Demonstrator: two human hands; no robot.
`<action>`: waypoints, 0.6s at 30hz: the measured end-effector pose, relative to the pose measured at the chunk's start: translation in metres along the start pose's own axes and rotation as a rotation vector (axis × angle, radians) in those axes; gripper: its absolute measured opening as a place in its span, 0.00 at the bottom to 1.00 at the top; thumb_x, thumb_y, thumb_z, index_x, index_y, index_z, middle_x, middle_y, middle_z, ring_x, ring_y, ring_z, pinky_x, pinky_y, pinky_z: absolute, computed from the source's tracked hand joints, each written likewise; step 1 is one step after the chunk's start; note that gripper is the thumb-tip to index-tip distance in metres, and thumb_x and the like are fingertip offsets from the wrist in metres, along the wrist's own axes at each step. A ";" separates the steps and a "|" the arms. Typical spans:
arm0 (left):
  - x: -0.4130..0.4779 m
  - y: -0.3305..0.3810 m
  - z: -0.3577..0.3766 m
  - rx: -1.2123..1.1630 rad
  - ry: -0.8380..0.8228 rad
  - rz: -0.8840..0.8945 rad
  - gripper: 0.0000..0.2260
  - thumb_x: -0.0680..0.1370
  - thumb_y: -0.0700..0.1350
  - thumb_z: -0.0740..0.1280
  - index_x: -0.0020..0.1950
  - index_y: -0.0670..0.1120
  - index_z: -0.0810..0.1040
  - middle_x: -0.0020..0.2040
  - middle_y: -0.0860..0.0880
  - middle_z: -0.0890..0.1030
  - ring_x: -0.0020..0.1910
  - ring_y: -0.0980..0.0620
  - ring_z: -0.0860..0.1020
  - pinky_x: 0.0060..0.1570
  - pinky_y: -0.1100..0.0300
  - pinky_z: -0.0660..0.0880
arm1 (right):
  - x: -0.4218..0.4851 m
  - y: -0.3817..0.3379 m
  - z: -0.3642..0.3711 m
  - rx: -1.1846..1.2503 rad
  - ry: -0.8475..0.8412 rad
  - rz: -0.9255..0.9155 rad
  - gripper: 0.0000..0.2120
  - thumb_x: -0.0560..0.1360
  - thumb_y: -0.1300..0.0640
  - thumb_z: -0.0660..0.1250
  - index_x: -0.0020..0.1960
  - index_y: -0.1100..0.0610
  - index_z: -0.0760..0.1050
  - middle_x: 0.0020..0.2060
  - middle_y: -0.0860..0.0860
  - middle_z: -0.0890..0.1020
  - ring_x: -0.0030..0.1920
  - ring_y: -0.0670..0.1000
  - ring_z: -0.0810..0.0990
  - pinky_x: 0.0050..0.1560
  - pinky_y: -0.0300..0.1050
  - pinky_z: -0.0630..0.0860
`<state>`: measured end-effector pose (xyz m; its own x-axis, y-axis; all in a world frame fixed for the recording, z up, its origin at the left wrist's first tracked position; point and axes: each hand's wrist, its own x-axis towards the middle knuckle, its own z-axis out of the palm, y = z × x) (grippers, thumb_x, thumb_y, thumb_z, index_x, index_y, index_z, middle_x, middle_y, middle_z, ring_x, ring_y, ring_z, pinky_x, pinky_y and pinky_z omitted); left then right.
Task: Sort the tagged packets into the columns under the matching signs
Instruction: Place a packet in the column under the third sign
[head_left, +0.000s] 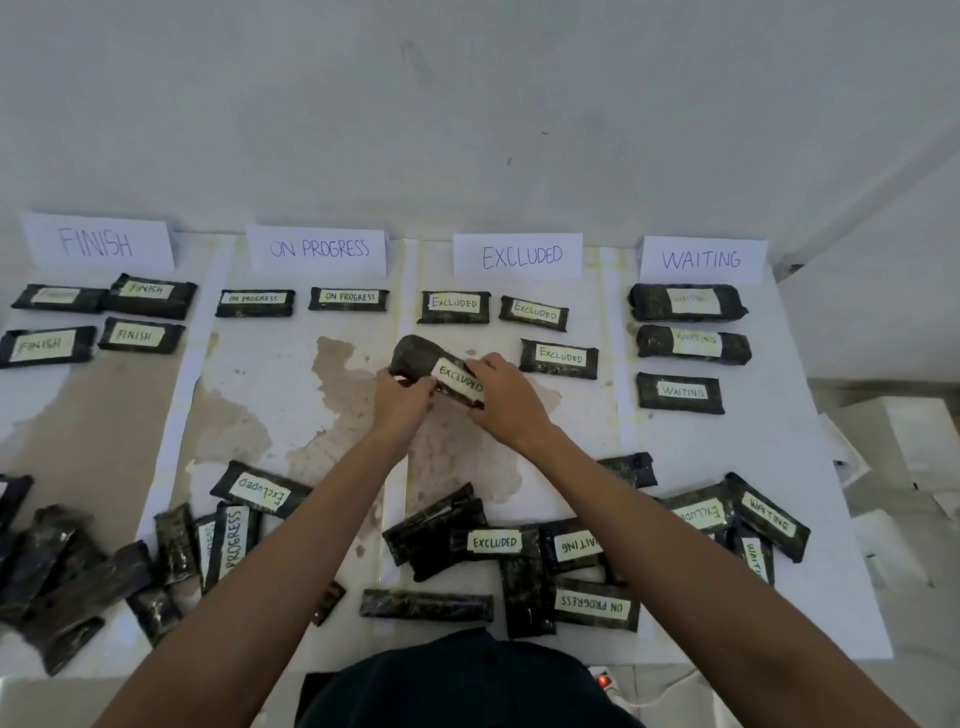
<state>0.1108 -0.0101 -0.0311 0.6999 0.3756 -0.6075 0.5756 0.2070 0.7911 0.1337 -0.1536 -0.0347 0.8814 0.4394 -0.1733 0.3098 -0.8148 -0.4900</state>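
Gripping, head view: dark packet (422, 356) tagged EXCLUDED sits between both hands, in the column under the EXCLUDED sign (519, 255), left of a sorted packet (559, 358) | left hand (402, 397) pinches its near edge, right hand (506, 395) clasps its tagged end, arms stretched forward | other signs read FINISH (96, 242), ON PROGRESS (318, 249), WAITING (702, 259)

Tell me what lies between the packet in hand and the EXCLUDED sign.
In the head view, the left placed packet and the right placed packet lie side by side between the held packet and the EXCLUDED sign.
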 end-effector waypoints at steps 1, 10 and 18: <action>0.007 0.003 -0.002 0.044 0.039 0.015 0.19 0.76 0.38 0.65 0.66 0.42 0.65 0.54 0.44 0.76 0.50 0.48 0.78 0.46 0.56 0.77 | 0.009 0.001 -0.001 -0.005 0.003 -0.004 0.28 0.71 0.60 0.70 0.69 0.59 0.68 0.59 0.58 0.73 0.56 0.58 0.74 0.54 0.51 0.74; 0.050 0.019 -0.010 0.474 -0.067 0.091 0.14 0.77 0.42 0.62 0.62 0.44 0.73 0.53 0.47 0.76 0.51 0.48 0.74 0.49 0.57 0.68 | 0.066 0.039 -0.006 -0.008 -0.116 -0.041 0.25 0.71 0.65 0.69 0.67 0.59 0.71 0.60 0.55 0.75 0.60 0.57 0.73 0.60 0.52 0.72; 0.061 0.002 0.003 0.696 -0.102 0.182 0.24 0.74 0.42 0.65 0.70 0.45 0.66 0.62 0.41 0.71 0.58 0.42 0.73 0.56 0.50 0.74 | 0.066 0.076 -0.016 0.009 -0.200 -0.108 0.35 0.67 0.55 0.75 0.71 0.56 0.66 0.67 0.55 0.70 0.68 0.55 0.67 0.68 0.50 0.64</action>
<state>0.1557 0.0107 -0.0672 0.8267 0.2561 -0.5009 0.5581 -0.4860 0.6726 0.2212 -0.1932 -0.0696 0.7546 0.5909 -0.2853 0.3943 -0.7558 -0.5227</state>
